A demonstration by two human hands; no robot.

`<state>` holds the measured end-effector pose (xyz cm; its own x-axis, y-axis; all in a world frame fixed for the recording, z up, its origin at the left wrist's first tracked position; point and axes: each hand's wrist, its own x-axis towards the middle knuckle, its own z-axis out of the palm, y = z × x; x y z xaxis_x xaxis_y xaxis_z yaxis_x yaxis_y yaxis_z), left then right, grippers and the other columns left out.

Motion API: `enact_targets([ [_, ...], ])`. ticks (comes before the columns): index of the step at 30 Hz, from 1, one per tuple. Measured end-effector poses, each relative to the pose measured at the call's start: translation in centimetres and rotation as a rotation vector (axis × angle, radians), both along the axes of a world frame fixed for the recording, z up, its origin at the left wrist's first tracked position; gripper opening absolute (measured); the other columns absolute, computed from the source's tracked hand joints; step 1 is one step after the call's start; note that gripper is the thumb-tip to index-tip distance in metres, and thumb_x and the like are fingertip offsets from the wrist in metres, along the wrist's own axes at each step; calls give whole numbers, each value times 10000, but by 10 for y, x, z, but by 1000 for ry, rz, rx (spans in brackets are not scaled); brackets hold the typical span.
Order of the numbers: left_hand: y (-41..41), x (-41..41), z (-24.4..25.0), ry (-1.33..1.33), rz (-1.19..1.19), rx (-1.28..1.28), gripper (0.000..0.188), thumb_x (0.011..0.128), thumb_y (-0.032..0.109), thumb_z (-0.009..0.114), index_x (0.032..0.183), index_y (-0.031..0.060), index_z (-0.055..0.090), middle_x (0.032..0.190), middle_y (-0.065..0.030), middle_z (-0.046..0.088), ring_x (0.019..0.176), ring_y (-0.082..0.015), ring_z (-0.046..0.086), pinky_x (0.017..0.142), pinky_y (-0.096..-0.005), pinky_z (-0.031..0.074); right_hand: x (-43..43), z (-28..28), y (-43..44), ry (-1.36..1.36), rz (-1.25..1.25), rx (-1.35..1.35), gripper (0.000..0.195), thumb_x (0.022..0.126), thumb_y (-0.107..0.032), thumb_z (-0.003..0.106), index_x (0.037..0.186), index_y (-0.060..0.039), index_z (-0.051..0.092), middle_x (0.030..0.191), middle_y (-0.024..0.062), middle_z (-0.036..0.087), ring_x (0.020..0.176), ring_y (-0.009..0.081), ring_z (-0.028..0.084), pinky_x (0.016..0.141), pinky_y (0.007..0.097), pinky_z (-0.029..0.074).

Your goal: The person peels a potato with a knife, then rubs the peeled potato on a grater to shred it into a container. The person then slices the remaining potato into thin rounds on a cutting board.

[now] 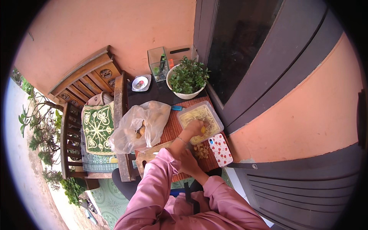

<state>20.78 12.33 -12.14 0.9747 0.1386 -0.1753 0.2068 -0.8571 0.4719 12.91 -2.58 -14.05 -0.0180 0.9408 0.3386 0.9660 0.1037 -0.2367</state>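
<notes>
My left hand (196,128) is over a clear plastic container (216,114) that holds pale yellow strips (198,111), apparently in liquid. A small yellow piece (203,129), perhaps peeled potato, shows at its fingertips. My right hand (186,158) crosses beneath the left forearm, above a wooden cutting board (140,158); the forearm hides its fingers, so its grip cannot be made out. A thin white tip, possibly a blade (155,153), pokes out by the left sleeve. Brown peelings (202,151) lie in a heap beside the container, right of my right hand.
A plastic bag (156,115) of potatoes (141,131) stands left. Around the container are a strawberry-patterned phone case (221,151), a blue object (176,108) and a potted plant (188,77). Behind are a glass tank (158,64) and small dish (140,83). A wooden bench (122,95) borders the table.
</notes>
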Motion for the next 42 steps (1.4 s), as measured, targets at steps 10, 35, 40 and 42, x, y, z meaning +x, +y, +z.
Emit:
enact_targets([
  [10,19,-6,-11,-299,27,-162,427,631,277,738,972,60,602,816,-185,620,797,-349,595,729,-400,468,-1,13,0,106,7,-40,284,685,-160,560,925,-15,601,1022,114,506,1036,286,453,899,423,355],
  [35,28,1,-27,-563,483,-413,461,703,159,700,1108,-1,547,1082,-209,503,988,-352,524,840,-382,437,-1,9,3,51,10,0,265,691,-229,569,882,-48,599,1003,108,505,1021,279,454,879,407,358],
  [40,23,3,-20,-319,485,-348,502,613,222,775,1014,-16,590,981,-221,583,896,-345,582,790,-365,463,3,8,0,74,3,-41,320,708,-271,583,941,-53,588,1007,122,508,1028,308,438,912,421,335],
  [42,17,4,-19,-381,499,-364,513,580,235,793,985,-14,600,934,-218,610,868,-339,598,773,-365,469,0,-4,5,41,5,-9,338,706,-288,597,960,-65,588,1036,113,520,1030,307,440,921,431,329],
])
